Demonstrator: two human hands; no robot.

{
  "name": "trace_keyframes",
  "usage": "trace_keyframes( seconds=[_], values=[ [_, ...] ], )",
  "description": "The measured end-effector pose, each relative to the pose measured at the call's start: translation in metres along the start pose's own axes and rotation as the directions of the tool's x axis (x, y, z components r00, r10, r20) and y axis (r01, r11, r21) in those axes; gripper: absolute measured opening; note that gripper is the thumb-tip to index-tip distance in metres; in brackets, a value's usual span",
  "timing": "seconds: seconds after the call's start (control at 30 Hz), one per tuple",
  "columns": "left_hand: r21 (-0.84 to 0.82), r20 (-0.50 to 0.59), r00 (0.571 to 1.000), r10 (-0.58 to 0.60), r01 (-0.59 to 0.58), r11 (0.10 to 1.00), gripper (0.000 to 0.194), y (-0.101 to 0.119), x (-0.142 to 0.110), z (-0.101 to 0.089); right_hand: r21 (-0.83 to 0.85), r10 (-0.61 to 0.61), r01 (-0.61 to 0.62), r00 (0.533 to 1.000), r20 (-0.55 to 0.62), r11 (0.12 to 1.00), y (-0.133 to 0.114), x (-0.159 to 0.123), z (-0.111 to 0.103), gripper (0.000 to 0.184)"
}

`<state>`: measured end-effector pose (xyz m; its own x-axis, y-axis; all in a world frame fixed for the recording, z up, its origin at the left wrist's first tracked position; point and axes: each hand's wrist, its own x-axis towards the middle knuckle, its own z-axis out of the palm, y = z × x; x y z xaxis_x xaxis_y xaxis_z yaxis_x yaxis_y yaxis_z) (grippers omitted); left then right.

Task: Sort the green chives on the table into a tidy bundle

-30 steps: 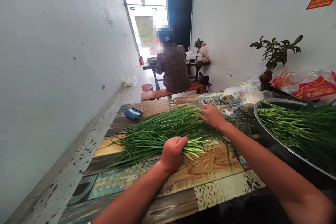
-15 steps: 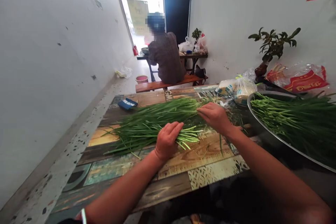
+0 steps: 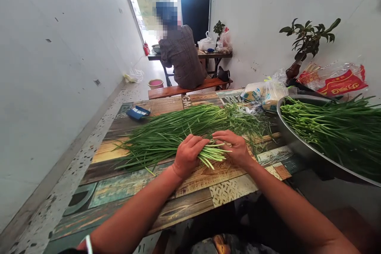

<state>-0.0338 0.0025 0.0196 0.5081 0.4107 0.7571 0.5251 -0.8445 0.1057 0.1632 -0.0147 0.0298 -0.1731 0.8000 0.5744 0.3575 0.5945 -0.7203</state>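
Note:
My left hand point(image 3: 190, 154) is closed around a bunch of garlic chives point(image 3: 212, 154), whose pale stem ends stick out to the right and whose green leaves trail left over the table. Close beside those stem ends is my right hand point(image 3: 233, 147), its fingers bent and apart at the tips; I see nothing held firmly in it. Behind both hands lies a larger pile of chives point(image 3: 184, 121). Thin trimmings and loose bits point(image 3: 253, 125) are scattered at the pile's right end.
A large metal basin point(image 3: 297, 143) of chives point(image 3: 324, 127) stands at the right. Plastic bags point(image 3: 268, 93), a potted plant point(image 3: 309, 41) and a blue packet point(image 3: 138, 112) surround the wood-patterned table point(image 3: 119, 200). Beyond, a person point(image 3: 181, 55) sits on a bench point(image 3: 178, 92), facing away.
My right hand has come from the big pile, down and left, to the stem ends by my left hand, and its fingers have loosened. The camera view has shifted slightly.

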Motion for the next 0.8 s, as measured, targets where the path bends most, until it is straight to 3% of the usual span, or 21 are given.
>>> trace_keyframes(
  seconds=[0.1,0.2,0.27,0.33,0.43,0.5,0.57,0.63,0.73,0.8],
  values=[
    [0.023,-0.022,1.0,-0.006,0.006,1.0,0.026,0.001,-0.003,0.0,0.126,0.172,-0.166,0.984,-0.04,0.978,0.005,0.003,-0.001,0.017],
    [0.027,-0.07,0.997,-0.013,0.015,1.0,0.025,-0.002,-0.005,0.002,0.102,0.336,-0.322,0.921,-0.197,0.941,0.025,0.007,-0.015,0.025],
    [0.03,-0.09,0.996,-0.015,0.017,0.999,0.025,-0.004,-0.006,0.004,-0.023,0.38,-0.407,0.871,-0.312,0.913,0.039,0.01,-0.03,0.028],
    [0.041,-0.091,0.996,-0.005,0.009,0.999,0.024,-0.006,-0.007,0.005,-0.282,0.344,-0.447,0.872,-0.348,0.849,0.046,0.012,-0.043,0.03],
    [0.05,-0.082,0.997,0.006,-0.002,0.999,0.025,-0.007,-0.008,0.006,-0.567,0.227,-0.342,0.937,-0.266,0.749,0.037,0.012,-0.05,0.026],
    [0.049,-0.078,0.997,-0.002,0.006,0.999,0.026,-0.008,-0.009,0.007,-0.554,0.179,-0.223,0.975,-0.134,0.802,0.023,0.013,-0.044,0.014],
    [0.046,-0.075,0.997,-0.011,0.015,0.999,0.026,-0.008,-0.009,0.007,-0.457,0.179,-0.15,0.984,0.02,0.877,0.011,0.015,-0.033,0.024],
    [0.037,-0.077,0.997,-0.01,0.013,0.999,0.025,-0.007,-0.008,0.007,-0.421,0.262,-0.206,0.962,0.078,0.883,0.005,0.02,-0.023,0.032],
    [0.025,-0.074,0.997,-0.016,0.018,1.0,0.024,-0.007,-0.008,0.007,-0.444,0.414,-0.358,0.91,0.031,0.821,0.004,0.029,-0.016,0.032],
    [0.019,-0.066,0.997,-0.037,0.039,0.999,0.024,-0.007,-0.008,0.007,-0.35,0.409,-0.361,0.91,0.071,0.864,0.005,0.032,-0.016,0.028]
  ],
)
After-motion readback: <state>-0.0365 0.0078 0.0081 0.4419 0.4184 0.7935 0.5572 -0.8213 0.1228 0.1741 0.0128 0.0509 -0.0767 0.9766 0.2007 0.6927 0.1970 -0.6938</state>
